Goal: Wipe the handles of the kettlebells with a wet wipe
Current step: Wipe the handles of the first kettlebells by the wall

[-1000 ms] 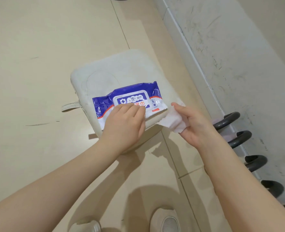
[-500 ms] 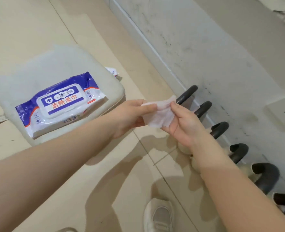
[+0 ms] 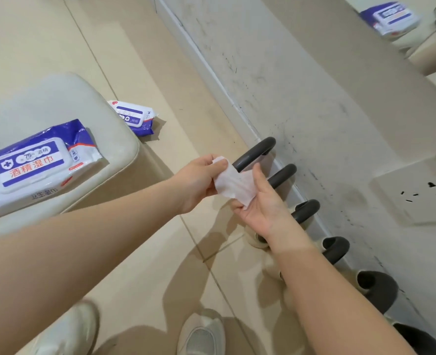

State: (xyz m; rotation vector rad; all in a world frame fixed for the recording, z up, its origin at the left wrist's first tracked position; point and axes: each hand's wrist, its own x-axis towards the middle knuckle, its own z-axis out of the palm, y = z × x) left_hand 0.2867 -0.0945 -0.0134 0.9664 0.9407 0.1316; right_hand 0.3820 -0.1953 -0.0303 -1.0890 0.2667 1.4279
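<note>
wet wipe (image 3: 233,185): held between both hands, stretched out flat, just in front of the first kettlebell handle (image 3: 254,154).
left hand (image 3: 197,179): grip closed, thumb and fingers pinching the wipe's upper-left edge.
right hand (image 3: 261,208): palm up, wipe draped over the fingers; thumb pinches its right side.
kettlebell handles: dark grey loops in a row along the wall (image 3: 314,103), running from the wipe toward the lower right; second handle (image 3: 282,176) just beside the right hand, the third (image 3: 305,210) partly behind the wrist.
room at wall side: tight, handles sit close against the wall base.
room at floor side: bare floor tiles (image 3: 145,265) left of the handles, open up to the stool (image 3: 89,98).
stool edge: rounded pale cushion corner, near the left hand but apart.
wipe pack (image 3: 36,163): on the stool, left of the held wipe; blue and white, lid shut; reads "75%" and "酒精湿巾".
second pack (image 3: 133,117): on the floor past the stool corner; print too small to read.
socket plate (image 3: 416,190): on the wall, right of the handles.
shoes (image 3: 201,334): white, at the bottom edge, below the hands.
</note>
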